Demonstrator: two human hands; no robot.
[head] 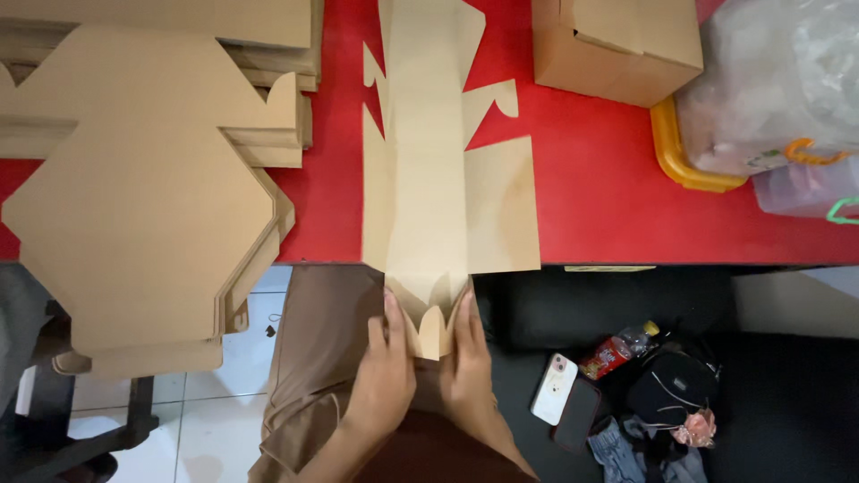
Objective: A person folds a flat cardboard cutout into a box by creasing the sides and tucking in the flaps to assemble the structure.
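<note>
Hands [428, 362] on creased cardboard blank [438, 170]

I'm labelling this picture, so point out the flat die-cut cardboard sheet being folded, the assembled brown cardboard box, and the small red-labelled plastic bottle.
Flat die-cut cardboard sheet [420, 179]: head view, its centre panel.
Assembled brown cardboard box [617, 45]: head view, its top.
Small red-labelled plastic bottle [613, 353]: head view, its label.

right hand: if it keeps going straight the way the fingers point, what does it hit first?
The right hand points up toward the table, fingers already on the near flap of the flat cardboard cutout. Straight on, it would probably slide along that sheet across the red table; the closed box sits off to the right.
</note>
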